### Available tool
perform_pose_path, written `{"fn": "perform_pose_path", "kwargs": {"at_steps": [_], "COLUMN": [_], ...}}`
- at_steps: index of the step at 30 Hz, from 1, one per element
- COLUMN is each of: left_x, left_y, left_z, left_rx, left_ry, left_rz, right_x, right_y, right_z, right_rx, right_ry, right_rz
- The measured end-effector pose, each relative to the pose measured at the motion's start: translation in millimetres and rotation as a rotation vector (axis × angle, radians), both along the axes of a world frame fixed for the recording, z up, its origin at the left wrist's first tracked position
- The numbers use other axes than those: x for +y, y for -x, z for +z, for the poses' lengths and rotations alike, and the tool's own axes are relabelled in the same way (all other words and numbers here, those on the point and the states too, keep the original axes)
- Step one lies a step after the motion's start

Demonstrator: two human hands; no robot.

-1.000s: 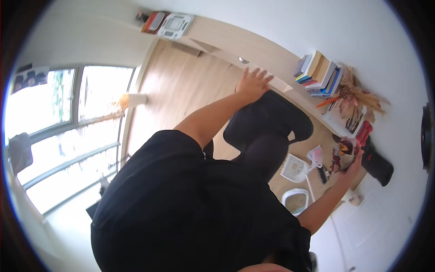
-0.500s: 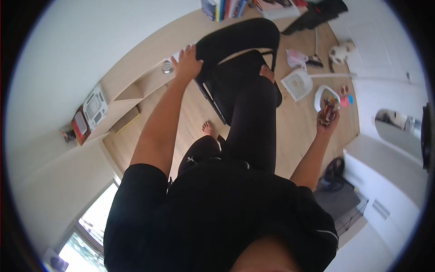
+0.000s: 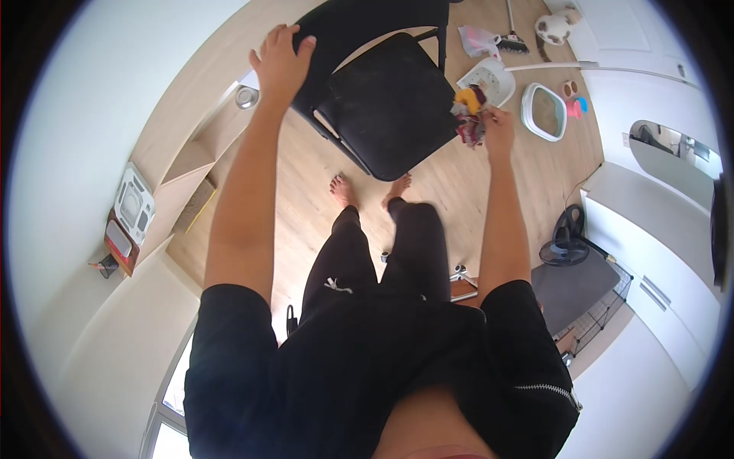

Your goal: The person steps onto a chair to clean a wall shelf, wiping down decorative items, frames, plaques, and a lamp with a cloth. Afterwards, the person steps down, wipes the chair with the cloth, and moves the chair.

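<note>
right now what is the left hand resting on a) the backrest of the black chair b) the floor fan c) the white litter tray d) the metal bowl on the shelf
a: the left hand lies over the top of the black chair backrest, while the right hand holds a small colourful bundle beside the seat.

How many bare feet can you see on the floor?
2. The left foot and the right foot stand side by side on the wooden floor, toes pointing at the black chair. The left hand grips the chair's back.
</note>
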State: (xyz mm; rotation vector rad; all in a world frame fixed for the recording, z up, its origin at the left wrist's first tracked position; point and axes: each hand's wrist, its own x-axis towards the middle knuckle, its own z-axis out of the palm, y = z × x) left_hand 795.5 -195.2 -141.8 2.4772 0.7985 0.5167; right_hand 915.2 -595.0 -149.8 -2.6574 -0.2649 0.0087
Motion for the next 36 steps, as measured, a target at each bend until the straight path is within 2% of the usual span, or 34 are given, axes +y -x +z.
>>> {"fn": "perform_pose_path", "kwargs": {"at_steps": [1,3,4,6,7,11,13,14,16,18,20,21,22,24,26,28,30,32,34,35,36], "left_x": [5,7,8,7,8,1,-5,-9,-9,-10,-16,-18,-19,-22,-20,-20,-21,-24,-24,-23,-22], "left_y": [-11,-30,-37,-41,-45,-48,-50,-48,-52,-53,-56,-58,-58,-53,-55,-56,-54,-54,-54,-53,-54], "left_z": [8,15,17,6,-6,-14,-10,-13,-15,-19,-25,-28,-27,-28,-28,-27,-27,-27,-27,-27,-27], "left_rx": [0.036,0.084,0.064,0.061,0.053,0.062,0.088,0.096,0.071,0.056,0.012,0.016,-0.020,-0.039,-0.044,-0.050,-0.054,-0.051,-0.055,-0.061,-0.067], "left_ry": [-0.016,-0.033,0.053,0.128,0.075,0.047,0.052,0.055,-0.058,-0.139,-0.278,-0.277,-0.277,-0.287,-0.277,-0.284,-0.277,-0.182,-0.178,-0.175,-0.176], "left_rz": [-0.020,-0.057,-0.026,0.005,0.028,0.093,0.137,0.137,0.174,0.192,0.257,0.252,0.253,0.270,0.286,0.271,0.266,0.298,0.284,0.273,0.273], "right_x": [-1,-10,-8,-2,-4,0,-7,-15,-17,-14,-2,7,20,45,63,94,133,174,210,216,221], "right_y": [-6,-20,-26,-35,-39,-47,-49,-52,-59,-52,-44,-35,-21,4,19,30,36,37,69,73,73], "right_z": [-21,-70,-81,-99,-107,-112,-134,-149,-164,-166,-179,-189,-198,-219,-255,-278,-279,-255,-267,-275,-283], "right_rx": [0.011,0.355,0.363,0.310,0.519,0.774,0.696,0.703,0.264,0.246,-0.109,-0.029,-0.018,-0.023,0.006,-0.085,-0.114,0.051,-0.008,-0.011,-0.108], "right_ry": [0.001,-0.317,-0.322,-0.200,-0.569,-0.626,-0.542,-0.540,-0.161,-0.143,-0.012,0.084,0.086,0.248,0.235,0.351,0.348,0.227,-0.001,-0.004,-0.044], "right_rz": [-0.009,-0.180,-0.183,-0.244,-0.267,-0.220,-0.046,-0.050,-0.244,-0.275,0.089,0.166,0.170,0.290,0.270,-0.012,-0.076,0.291,0.630,0.627,0.824]}}
